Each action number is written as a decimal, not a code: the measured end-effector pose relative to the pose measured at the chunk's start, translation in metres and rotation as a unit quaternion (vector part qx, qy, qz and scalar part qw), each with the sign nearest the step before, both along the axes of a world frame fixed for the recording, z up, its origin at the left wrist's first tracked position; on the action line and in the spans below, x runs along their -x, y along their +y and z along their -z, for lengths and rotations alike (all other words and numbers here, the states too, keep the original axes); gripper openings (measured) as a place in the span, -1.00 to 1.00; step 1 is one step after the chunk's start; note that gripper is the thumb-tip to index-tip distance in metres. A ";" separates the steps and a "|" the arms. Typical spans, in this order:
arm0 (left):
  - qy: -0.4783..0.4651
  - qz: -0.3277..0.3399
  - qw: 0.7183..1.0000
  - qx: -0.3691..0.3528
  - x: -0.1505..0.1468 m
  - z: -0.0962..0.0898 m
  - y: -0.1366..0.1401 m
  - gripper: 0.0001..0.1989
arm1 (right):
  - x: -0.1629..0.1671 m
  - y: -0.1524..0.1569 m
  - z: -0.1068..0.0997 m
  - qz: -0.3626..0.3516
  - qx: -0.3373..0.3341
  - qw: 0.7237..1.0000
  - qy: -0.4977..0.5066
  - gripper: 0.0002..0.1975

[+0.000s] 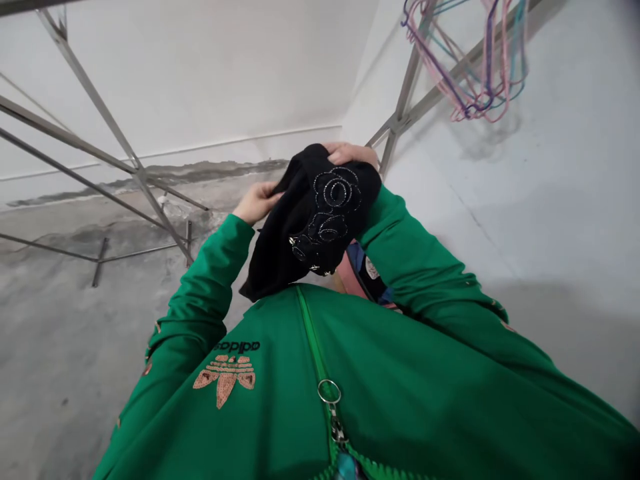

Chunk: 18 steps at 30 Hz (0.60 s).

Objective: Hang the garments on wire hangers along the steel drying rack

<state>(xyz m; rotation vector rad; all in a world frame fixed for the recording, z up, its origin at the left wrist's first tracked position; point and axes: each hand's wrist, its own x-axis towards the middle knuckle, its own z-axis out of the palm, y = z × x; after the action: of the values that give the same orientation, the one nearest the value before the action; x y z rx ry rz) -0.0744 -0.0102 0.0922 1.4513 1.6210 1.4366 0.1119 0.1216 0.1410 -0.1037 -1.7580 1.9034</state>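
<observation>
A black garment with flower outlines in shiny beads hangs bunched in front of my chest; its exact kind does not show. My left hand pinches its left edge, thumb and fingers closed on the cloth. Over the top right of the cloth lies my right hand, gripping the fabric with its fingers partly hidden behind it. Small gold-coloured pieces glint along the garment's lower part.
Metal rack bars cross on the left, and another metal frame stands at the right. Pink, purple and blue hangers hang from it. Below the garment, a pink and dark blue item partly shows. The floor is grey concrete.
</observation>
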 end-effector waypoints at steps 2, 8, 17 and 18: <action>0.009 -0.107 0.994 -0.018 0.012 -0.009 -0.005 -0.62 | -0.005 0.006 0.002 -0.029 -0.004 0.998 -0.053 -0.75; 0.109 -0.247 0.962 -0.047 -0.003 -0.040 -0.002 -0.60 | 0.013 -0.008 0.048 0.174 -0.245 0.943 -0.143 -0.55; 0.282 -0.279 0.918 0.005 -0.040 -0.051 -0.011 -0.68 | 0.028 0.011 0.098 0.406 -0.417 0.798 -0.154 -0.49; 0.295 -0.298 0.908 0.009 -0.034 -0.052 -0.015 -0.68 | 0.024 0.022 0.097 0.405 -0.410 0.804 -0.147 -0.50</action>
<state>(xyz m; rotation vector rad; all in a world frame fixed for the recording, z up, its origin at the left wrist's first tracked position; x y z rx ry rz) -0.0408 -0.0252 0.1438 1.5446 2.6279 1.3259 0.0880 0.1439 0.0437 -0.7204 -2.0982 0.4620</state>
